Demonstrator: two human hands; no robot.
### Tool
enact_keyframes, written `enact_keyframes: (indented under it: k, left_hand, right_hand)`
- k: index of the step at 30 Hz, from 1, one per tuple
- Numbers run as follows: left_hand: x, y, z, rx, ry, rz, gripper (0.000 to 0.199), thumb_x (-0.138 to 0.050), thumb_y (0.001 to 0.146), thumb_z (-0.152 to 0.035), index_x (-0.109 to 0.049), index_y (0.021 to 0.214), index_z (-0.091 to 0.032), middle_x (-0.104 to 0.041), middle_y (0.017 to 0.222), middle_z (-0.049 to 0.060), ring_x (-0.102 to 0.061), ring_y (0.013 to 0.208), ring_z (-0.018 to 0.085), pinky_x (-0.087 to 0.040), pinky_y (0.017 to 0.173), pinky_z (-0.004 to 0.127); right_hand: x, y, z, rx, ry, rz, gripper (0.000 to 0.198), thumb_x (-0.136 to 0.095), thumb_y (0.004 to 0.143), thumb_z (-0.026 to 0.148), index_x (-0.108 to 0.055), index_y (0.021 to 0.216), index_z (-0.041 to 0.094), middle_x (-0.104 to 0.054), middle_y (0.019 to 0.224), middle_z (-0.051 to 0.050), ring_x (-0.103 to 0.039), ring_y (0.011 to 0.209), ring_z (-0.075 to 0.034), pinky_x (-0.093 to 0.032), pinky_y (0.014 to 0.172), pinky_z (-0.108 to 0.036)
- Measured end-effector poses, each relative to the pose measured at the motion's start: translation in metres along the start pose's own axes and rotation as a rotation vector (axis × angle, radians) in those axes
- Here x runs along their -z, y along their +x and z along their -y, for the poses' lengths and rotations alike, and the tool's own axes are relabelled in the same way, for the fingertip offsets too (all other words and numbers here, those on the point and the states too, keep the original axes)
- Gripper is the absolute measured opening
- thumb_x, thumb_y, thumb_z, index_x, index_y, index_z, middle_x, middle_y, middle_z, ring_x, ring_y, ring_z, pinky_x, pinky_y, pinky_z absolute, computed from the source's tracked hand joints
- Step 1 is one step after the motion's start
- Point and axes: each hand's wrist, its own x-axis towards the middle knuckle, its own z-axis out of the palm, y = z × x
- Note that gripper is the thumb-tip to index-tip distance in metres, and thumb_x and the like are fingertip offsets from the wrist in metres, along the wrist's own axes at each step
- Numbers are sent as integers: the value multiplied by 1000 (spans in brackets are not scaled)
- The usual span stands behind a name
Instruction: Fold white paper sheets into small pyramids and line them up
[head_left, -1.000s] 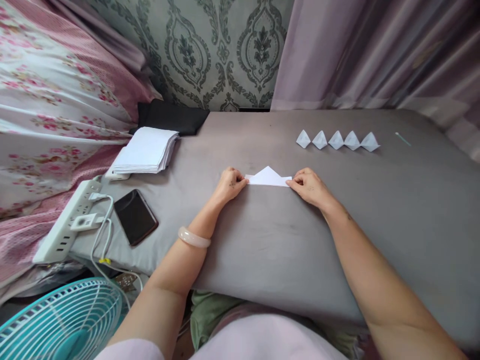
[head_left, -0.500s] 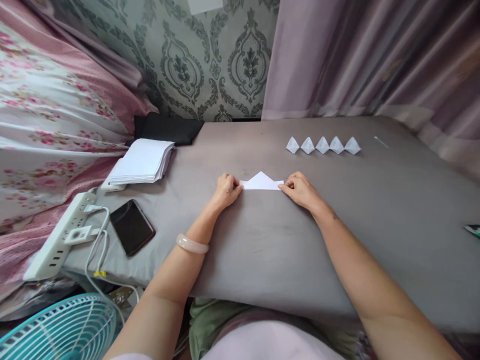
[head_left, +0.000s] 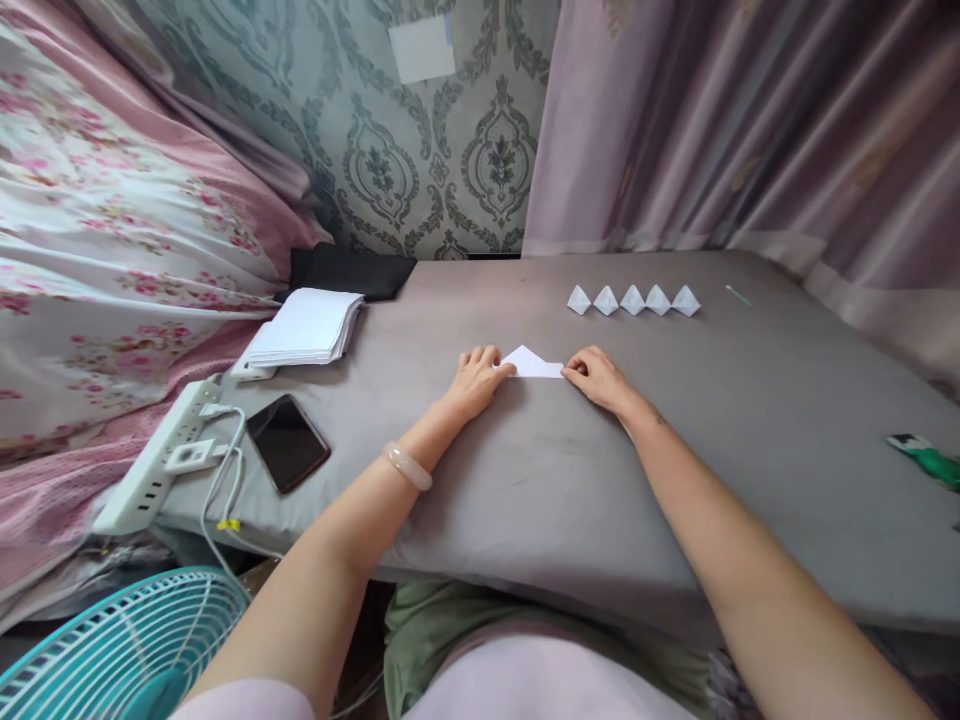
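A folded sheet of white paper (head_left: 528,364) lies flat on the grey cloth, a triangular peak pointing away from me and a straight strip along its near edge. My left hand (head_left: 478,377) is over its left end, the thumb on the strip and the fingers covering the corner. At the other end, my right hand (head_left: 596,376) pinches the right tip of the strip between thumb and fingers. Beyond the hands, to the right, several small folded paper pieces (head_left: 633,300) stand in a row, each with a pointed top.
To the left are a stack of white paper (head_left: 306,328), a black folded item (head_left: 352,272), a dark phone (head_left: 289,443) and a power strip (head_left: 159,460) with cables. A turquoise fan (head_left: 127,640) stands at lower left. A green-and-white object (head_left: 926,460) lies far right, a thin stick (head_left: 738,295) farther back.
My left hand has slid right along the strip, now covering its left end. The right hand keeps its pinch on the right tip. The camera view has shifted slightly.
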Motion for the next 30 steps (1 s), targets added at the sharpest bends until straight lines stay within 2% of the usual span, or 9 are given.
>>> enact_keyframes:
  k: [4,7,9,11,14,17,19,23,30]
  left_hand:
    - [1,1,-6,-79,61,8,34,-38,90,-12,-63,111,-21,-50,122,14,-44,107,28,-36,90,44]
    - [-1,5,-12,-107,69,13,30,-39,90,-13,-65,104,-17,-54,121,15,-46,110,28,-39,91,43]
    - [-2,5,-15,-95,60,38,29,-39,89,-11,-65,101,-15,-58,114,15,-49,108,27,-42,91,41]
    - [-4,3,-16,-69,33,66,28,-40,88,-11,-66,99,-14,-61,109,15,-54,105,25,-44,93,39]
    - [-9,-3,-13,-67,-46,57,33,-40,87,-9,-63,110,-14,-61,121,13,-54,116,21,-43,102,34]
    - [-14,-11,-9,-75,-90,26,48,-39,86,-6,-50,132,-13,-50,141,13,-43,134,19,-33,113,33]
    - [-15,-15,-9,-42,-71,42,51,-37,87,-6,-44,138,-11,-44,146,15,-37,139,19,-29,116,33]
    - [-8,-21,-11,74,-6,99,51,-37,89,-9,-42,140,-9,-43,147,14,-36,139,21,-31,115,32]
    - [5,-31,-9,156,17,123,53,-33,88,-6,-43,140,-10,-43,148,10,-39,138,18,-35,113,29]
  right_hand:
    - [-4,-8,12,-23,-112,-88,7,-57,82,21,-62,79,18,-58,92,-8,-58,82,-18,-48,84,-35]
    - [-17,-18,37,13,-176,-141,24,-41,87,12,-64,95,17,-58,109,-15,-56,102,-25,-43,93,-43]
    - [-29,-25,58,158,-255,-66,37,-31,89,9,-63,105,18,-59,117,-15,-55,108,-26,-42,96,-42]
    - [-42,-30,76,261,-242,27,39,-30,92,13,-61,115,17,-60,120,-15,-53,116,-25,-41,100,-39]
    - [-56,-36,89,251,-186,70,45,-30,95,23,-49,134,13,-53,136,-16,-45,130,-25,-36,108,-39]
    - [-58,-39,90,217,-238,117,53,-29,95,28,-39,143,7,-40,149,-17,-33,140,-25,-25,116,-40]
    - [-55,-41,89,198,-287,162,56,-27,96,30,-36,145,5,-35,152,-16,-30,142,-25,-21,117,-40]
    - [-47,-42,89,166,-352,209,59,-24,97,35,-35,146,5,-29,155,-14,-26,143,-24,-18,118,-40]
    - [-34,-43,72,174,-392,214,58,-22,98,36,-37,146,8,-31,154,-8,-26,143,-23,-20,118,-39]
